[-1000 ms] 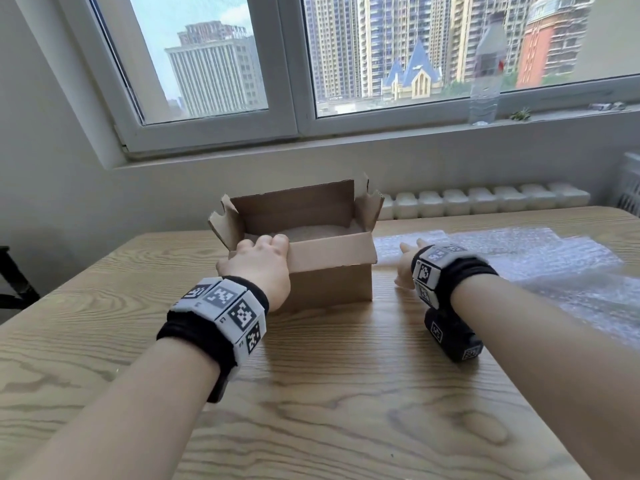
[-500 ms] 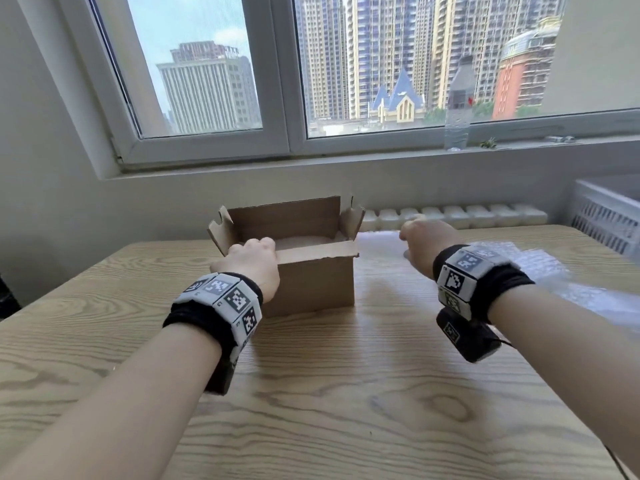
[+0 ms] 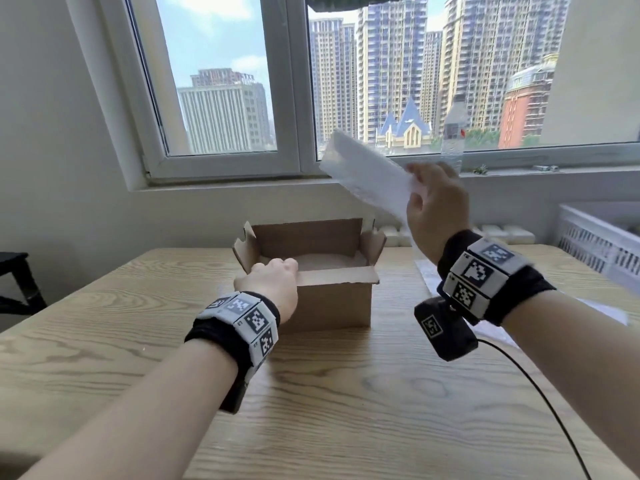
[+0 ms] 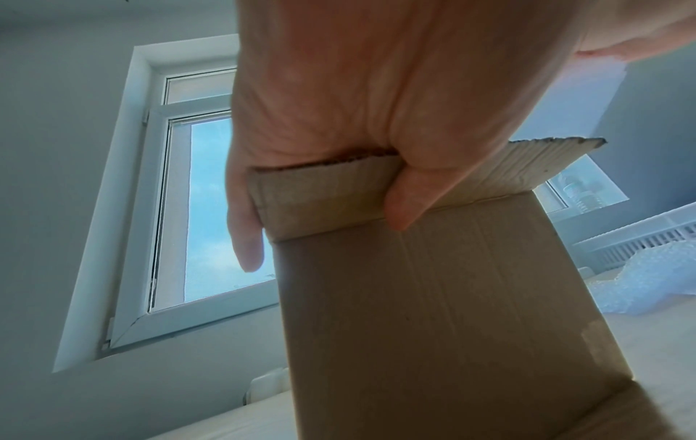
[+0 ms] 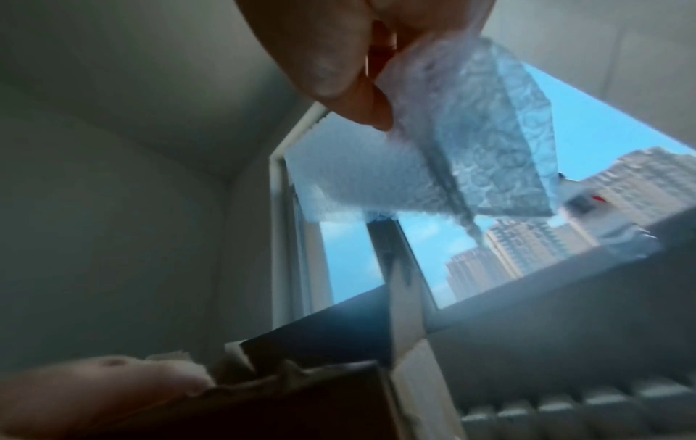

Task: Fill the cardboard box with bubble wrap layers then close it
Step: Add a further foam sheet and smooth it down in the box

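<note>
Left hand [image 3: 273, 285] gripped near flap of cardboard box [image 3: 332, 303], fingers curled over flap edge, thumb [image 4: 405, 208] pressed on outer face. Box sat open on wooden table [image 3: 346, 410], directly beyond that grip; pale layer visible inside. Right hand [image 3: 434, 216] raised above and right of box, pinching bubble wrap sheet [image 3: 367, 174] by one end. Sheet extended up and left from pinch, clear of box. More bubble wrap [image 4: 640, 288] lay on table right of box.
</note>
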`<act>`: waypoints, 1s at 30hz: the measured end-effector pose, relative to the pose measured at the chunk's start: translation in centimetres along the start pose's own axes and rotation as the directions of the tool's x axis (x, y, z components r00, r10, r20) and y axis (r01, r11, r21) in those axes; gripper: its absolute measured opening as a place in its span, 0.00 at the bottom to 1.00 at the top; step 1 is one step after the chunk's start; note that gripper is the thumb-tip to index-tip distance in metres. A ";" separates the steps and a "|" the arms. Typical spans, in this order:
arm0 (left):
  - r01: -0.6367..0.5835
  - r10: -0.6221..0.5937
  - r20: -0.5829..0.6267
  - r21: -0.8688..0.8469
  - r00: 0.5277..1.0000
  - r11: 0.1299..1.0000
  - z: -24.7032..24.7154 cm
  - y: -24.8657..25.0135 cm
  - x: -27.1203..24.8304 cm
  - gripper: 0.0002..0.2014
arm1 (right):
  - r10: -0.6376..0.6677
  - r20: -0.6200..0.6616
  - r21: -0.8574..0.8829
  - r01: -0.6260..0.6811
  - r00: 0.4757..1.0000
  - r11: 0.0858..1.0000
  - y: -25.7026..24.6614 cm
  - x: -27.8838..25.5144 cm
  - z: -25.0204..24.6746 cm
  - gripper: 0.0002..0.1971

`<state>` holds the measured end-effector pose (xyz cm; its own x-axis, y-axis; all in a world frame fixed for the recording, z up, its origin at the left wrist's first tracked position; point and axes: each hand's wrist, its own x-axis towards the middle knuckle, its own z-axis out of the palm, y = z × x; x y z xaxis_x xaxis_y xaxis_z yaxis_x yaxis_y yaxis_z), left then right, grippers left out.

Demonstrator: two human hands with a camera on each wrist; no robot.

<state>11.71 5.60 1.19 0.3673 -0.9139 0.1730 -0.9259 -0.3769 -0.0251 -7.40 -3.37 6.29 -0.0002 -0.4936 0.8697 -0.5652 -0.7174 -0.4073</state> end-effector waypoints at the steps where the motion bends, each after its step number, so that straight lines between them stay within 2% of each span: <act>1: -0.005 0.005 0.002 -0.003 1.000 1.000 0.0 0.1 -0.3 0.21 | -0.057 -0.006 -0.002 0.057 0.998 0.998 -1.0 -0.2 0.0 0.20; 3: -0.015 0.015 -0.011 -0.008 1.000 1.000 0.1 0.0 -1.0 0.20 | -0.173 0.032 0.007 0.173 0.984 0.985 -3.2 -1.0 0.1 0.18; 7: -0.043 0.043 -0.032 -0.020 0.999 0.999 0.4 -0.3 -2.4 0.17 | -0.340 0.257 -0.070 0.368 0.905 0.927 -5.6 -3.4 1.5 0.16; 10: -0.060 0.059 -0.022 -0.025 0.998 0.998 0.7 -0.7 -3.3 0.16 | -0.311 0.394 -0.173 0.402 0.865 0.899 -5.9 -5.2 2.8 0.12; 16: -0.108 0.107 -0.099 -0.009 0.989 0.994 1.5 -1.3 -4.4 0.17 | -0.322 0.447 -0.254 0.463 0.835 0.849 -6.1 -7.3 3.5 0.13; 18: -0.115 0.112 -0.138 -0.012 0.984 0.993 1.8 -1.4 -4.5 0.17 | -0.306 0.476 -0.258 0.463 0.825 0.848 -5.9 -8.5 3.9 0.10; 20: -0.125 0.121 -0.161 -0.015 0.979 0.992 1.9 -1.5 -4.5 0.17 | -0.246 0.484 -0.265 0.408 0.840 0.874 -5.5 -9.2 4.1 0.08; 23: -0.128 0.124 -0.185 -0.006 0.975 0.992 1.8 -1.7 -4.6 0.16 | -0.205 0.480 -0.170 0.320 0.853 0.932 -4.8 -9.6 4.3 0.11; 25: -0.111 0.108 -0.196 0.000 0.975 0.994 1.8 -2.1 -4.6 0.18 | -0.177 0.546 -0.091 0.269 0.819 0.959 -4.7 -9.9 4.3 0.16; 27: -0.105 0.108 -0.211 0.021 0.972 0.994 1.8 -2.3 -4.6 0.18 | -0.110 0.647 -0.117 0.241 0.755 0.964 -5.3 -9.5 4.1 0.19; 29: -0.124 0.127 -0.217 0.027 0.968 0.992 1.8 -2.4 -4.7 0.16 | -0.113 0.637 -0.131 0.252 0.763 0.959 -5.8 -8.6 4.1 0.19; 30: -0.130 0.131 -0.209 0.016 0.969 0.991 1.8 -2.4 -4.7 0.14 | -0.140 0.603 -0.135 0.274 0.785 0.952 -6.0 -8.2 4.3 0.18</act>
<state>12.37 10.58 -1.33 0.2163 -0.9034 0.3702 -0.9644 -0.2568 -0.0633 -0.48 2.85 0.40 0.5768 -0.5834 0.5717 -0.6499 -0.7518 -0.1116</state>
